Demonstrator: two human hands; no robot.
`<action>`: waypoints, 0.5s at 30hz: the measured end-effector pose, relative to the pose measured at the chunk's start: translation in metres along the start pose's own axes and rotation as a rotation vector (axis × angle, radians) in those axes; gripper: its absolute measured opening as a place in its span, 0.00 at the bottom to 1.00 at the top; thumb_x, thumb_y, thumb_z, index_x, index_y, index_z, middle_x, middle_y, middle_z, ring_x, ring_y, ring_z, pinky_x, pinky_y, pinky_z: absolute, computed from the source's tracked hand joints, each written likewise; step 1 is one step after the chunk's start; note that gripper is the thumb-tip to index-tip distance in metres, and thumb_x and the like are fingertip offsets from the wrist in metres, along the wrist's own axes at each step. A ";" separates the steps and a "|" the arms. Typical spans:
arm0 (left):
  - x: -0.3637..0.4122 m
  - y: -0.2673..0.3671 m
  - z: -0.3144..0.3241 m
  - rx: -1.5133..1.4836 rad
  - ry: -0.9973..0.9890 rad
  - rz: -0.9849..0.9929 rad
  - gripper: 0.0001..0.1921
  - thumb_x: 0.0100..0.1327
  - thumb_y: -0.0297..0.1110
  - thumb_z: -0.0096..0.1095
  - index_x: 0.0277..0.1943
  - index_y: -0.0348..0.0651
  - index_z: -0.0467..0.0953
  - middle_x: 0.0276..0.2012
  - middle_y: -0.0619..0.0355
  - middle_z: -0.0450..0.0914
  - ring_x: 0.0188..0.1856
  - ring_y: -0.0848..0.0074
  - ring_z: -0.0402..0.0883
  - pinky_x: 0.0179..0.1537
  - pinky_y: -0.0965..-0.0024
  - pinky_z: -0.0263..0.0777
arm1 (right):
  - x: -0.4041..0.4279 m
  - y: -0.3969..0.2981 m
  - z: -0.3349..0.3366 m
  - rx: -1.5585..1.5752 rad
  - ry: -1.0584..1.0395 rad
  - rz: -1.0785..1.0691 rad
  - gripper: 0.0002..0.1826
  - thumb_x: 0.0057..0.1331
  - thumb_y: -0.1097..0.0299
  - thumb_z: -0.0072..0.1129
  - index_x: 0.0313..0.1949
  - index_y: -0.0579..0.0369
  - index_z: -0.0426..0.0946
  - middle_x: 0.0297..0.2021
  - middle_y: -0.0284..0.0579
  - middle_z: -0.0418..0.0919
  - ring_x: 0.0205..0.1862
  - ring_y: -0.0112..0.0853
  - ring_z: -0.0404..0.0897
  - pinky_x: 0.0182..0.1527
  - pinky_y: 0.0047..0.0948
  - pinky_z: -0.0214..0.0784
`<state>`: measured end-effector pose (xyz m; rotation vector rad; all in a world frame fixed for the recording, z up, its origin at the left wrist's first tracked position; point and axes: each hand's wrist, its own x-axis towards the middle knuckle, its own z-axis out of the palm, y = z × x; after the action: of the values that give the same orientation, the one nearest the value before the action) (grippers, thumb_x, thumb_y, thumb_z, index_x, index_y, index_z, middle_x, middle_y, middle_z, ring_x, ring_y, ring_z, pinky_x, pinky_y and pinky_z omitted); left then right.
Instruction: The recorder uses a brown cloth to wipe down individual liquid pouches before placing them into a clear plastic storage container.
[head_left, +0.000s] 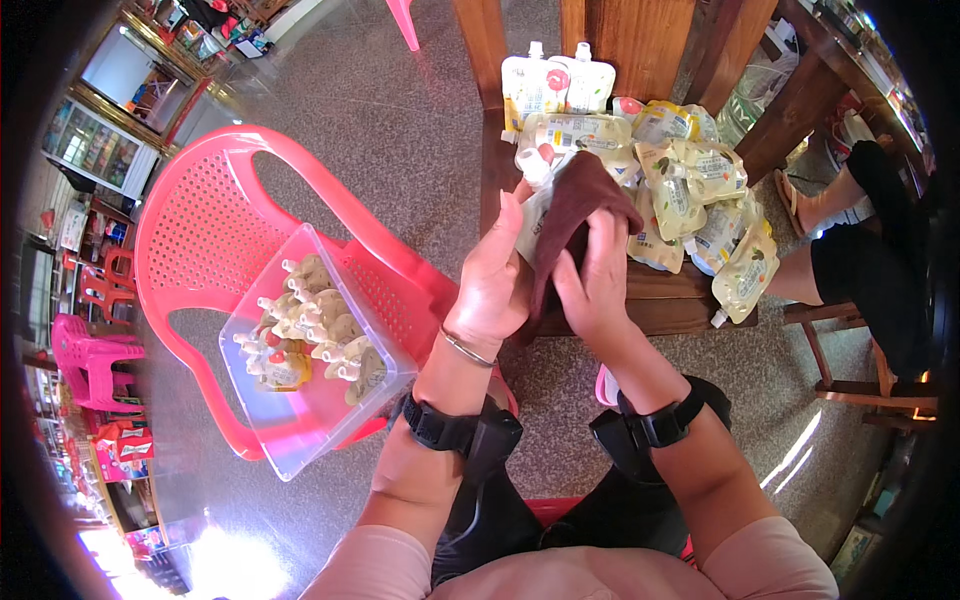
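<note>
My left hand grips a spouted pouch with a white cap, held above a wooden bench. A dark maroon cloth covers much of the pouch. My right hand holds this cloth against the pouch's right side. Around and behind my hands, several more spouted pouches lie heaped on the bench. Two white ones stand at its back, leaning near the wooden slats. One pouch at the right reaches the bench's front edge, its cap towards me.
Left of me, a red plastic armchair carries a clear plastic bin with several capped pouches inside. Another person's leg is at the right, beside a wooden stool. Pink stools stand at the far left.
</note>
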<state>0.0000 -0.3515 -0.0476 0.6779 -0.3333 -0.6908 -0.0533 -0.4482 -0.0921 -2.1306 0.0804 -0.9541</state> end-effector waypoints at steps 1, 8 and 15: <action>-0.001 0.000 0.001 -0.042 -0.037 -0.011 0.29 0.65 0.51 0.37 0.63 0.42 0.50 0.59 0.54 0.59 0.60 0.70 0.59 0.61 0.67 0.50 | 0.002 0.004 0.001 0.050 0.042 -0.002 0.25 0.54 0.67 0.52 0.50 0.64 0.60 0.46 0.61 0.62 0.49 0.54 0.61 0.51 0.43 0.53; 0.003 0.003 -0.004 -0.210 -0.079 0.028 0.30 0.65 0.50 0.36 0.63 0.39 0.49 0.59 0.51 0.60 0.61 0.67 0.58 0.61 0.62 0.49 | 0.014 0.019 0.003 0.254 0.016 0.342 0.17 0.62 0.66 0.44 0.47 0.62 0.62 0.39 0.58 0.70 0.43 0.48 0.71 0.44 0.34 0.62; -0.002 -0.013 -0.010 0.178 -0.023 0.117 0.26 0.61 0.37 0.54 0.58 0.35 0.56 0.54 0.57 0.65 0.55 0.76 0.64 0.56 0.71 0.57 | 0.006 0.039 0.019 0.671 0.153 0.574 0.13 0.65 0.63 0.43 0.40 0.63 0.67 0.29 0.43 0.73 0.32 0.27 0.71 0.38 0.26 0.63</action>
<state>-0.0030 -0.3532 -0.0638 0.8134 -0.4553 -0.5621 -0.0267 -0.4652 -0.1228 -1.3065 0.3710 -0.6661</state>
